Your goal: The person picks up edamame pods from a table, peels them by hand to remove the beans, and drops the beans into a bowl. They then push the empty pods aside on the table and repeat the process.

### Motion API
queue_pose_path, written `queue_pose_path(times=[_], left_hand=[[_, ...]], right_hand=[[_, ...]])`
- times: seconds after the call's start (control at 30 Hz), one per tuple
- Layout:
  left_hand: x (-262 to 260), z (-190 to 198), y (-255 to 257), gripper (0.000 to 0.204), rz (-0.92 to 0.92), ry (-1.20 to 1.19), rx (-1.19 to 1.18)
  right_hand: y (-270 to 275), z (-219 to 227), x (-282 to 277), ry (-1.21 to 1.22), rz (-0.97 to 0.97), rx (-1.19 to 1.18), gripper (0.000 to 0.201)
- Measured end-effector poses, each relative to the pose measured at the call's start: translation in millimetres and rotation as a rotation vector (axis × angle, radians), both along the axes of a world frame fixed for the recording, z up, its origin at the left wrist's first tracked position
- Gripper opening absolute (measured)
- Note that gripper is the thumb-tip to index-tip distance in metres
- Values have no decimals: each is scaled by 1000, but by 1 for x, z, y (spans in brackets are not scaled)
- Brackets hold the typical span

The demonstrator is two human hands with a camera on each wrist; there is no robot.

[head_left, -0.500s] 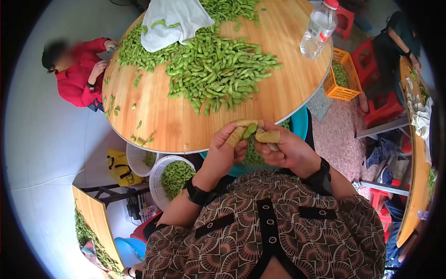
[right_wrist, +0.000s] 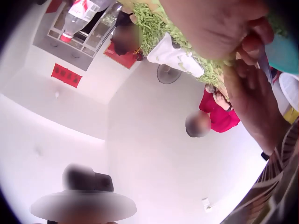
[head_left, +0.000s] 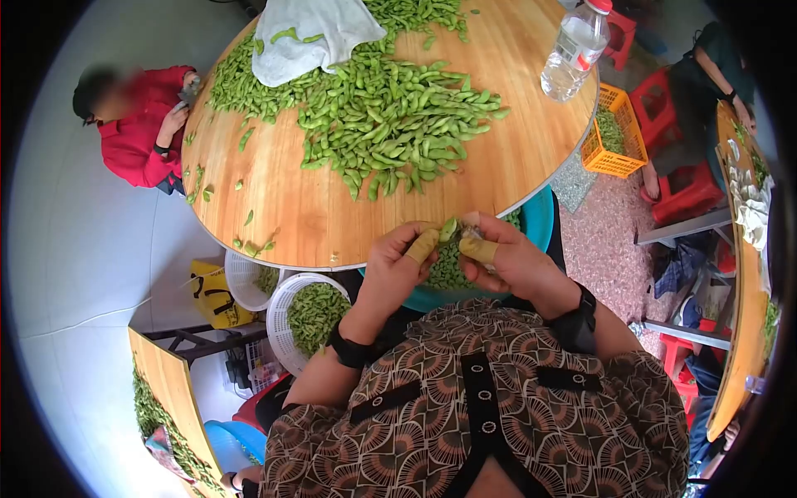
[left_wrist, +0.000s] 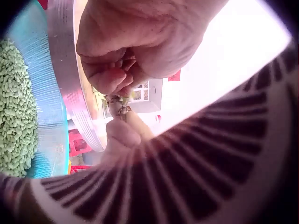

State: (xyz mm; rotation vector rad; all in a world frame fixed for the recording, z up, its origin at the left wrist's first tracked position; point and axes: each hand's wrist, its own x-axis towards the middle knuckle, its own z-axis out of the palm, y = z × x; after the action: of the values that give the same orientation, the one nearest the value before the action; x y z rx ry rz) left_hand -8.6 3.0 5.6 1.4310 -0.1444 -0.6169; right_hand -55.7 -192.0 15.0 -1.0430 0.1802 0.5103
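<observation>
In the head view a green pod (head_left: 449, 228) is pinched between the thumb and fingers of the left hand (head_left: 397, 264), whose thumb is wrapped in yellow tape. Close beside it, the right hand (head_left: 516, 259) has its taped thumb against its curled fingers, with something small and shiny (head_left: 473, 233) between them. Below both hands lies a teal basin (head_left: 540, 217) of shelled green beans (head_left: 448, 267). The left wrist view shows the left hand (left_wrist: 140, 42) large, fingers curled, near the basin's beans (left_wrist: 16, 112). Fingers of both hands nearly meet in the right wrist view.
A round wooden table (head_left: 307, 228) holds heaped pods (head_left: 390, 124), a white cloth (head_left: 311, 37) and a water bottle (head_left: 574, 51). White baskets (head_left: 290, 353) stand below left, an orange crate (head_left: 616, 158) at right. A person in red (head_left: 141, 137) sits at the table's left.
The two hands have drawn slightly apart. The left thumb has tilted upward along the pod, and more of the beans in the basin show between the hands.
</observation>
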Motion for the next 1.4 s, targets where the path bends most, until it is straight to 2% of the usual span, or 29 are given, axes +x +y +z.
queue_pose_path(times=[0.07,0.1,0.17,0.2,0.27,0.37,0.47,0.6,0.7,0.77,0.9,0.97,1.0,1.07,1.13,1.17,1.27,1.33,1.4], left_hand=[[-1,-3,-3,18,-12,-259,209],[-2,-1,-5,18,-12,-259,208],[-8,5,-9,19,-9,-627,403],[-11,9,-10,19,-12,-623,404],[-16,16,-13,20,-64,-777,466],[-23,25,-14,19,-107,-772,496],[-22,28,-15,11,-156,-748,456],[-24,27,-12,17,-171,-710,489],[-25,26,-9,15,-173,-775,492],[-27,33,-3,14,-175,-794,549],[-22,48,52,14,-226,-808,748],[-11,60,71,13,-124,-1013,1034],[-2,55,70,13,-120,-1010,1038],[28,35,62,11,77,-1092,911],[54,22,39,12,168,-1099,842],[66,14,31,12,168,-1106,837],[88,-4,20,17,132,-1152,927],[92,-5,20,25,109,-1115,936],[88,2,20,23,126,-1084,881]], right_hand=[[-8,-6,2,-124,79,-263,21],[-5,-11,3,-125,80,-263,21],[4,-20,4,-679,-284,-671,27],[4,-17,4,-675,-284,-671,27],[2,-6,5,-667,-155,-872,31],[3,-6,4,-691,-114,-923,30],[8,0,2,-609,-19,-897,25],[10,-6,4,-640,-13,-895,21],[11,-11,6,-658,10,-889,20],[8,-22,10,-794,93,-875,18],[-1,-22,7,-888,90,-918,14],[-9,-26,5,-768,251,-993,13],[-8,-27,5,-772,254,-989,13],[-6,-28,5,-480,241,-738,16],[-5,-14,5,-407,263,-717,17],[-4,-8,5,-330,283,-695,19],[-6,-3,4,-339,275,-665,25],[-7,-1,0,-317,256,-626,26],[-7,-2,0,-299,244,-581,27]])
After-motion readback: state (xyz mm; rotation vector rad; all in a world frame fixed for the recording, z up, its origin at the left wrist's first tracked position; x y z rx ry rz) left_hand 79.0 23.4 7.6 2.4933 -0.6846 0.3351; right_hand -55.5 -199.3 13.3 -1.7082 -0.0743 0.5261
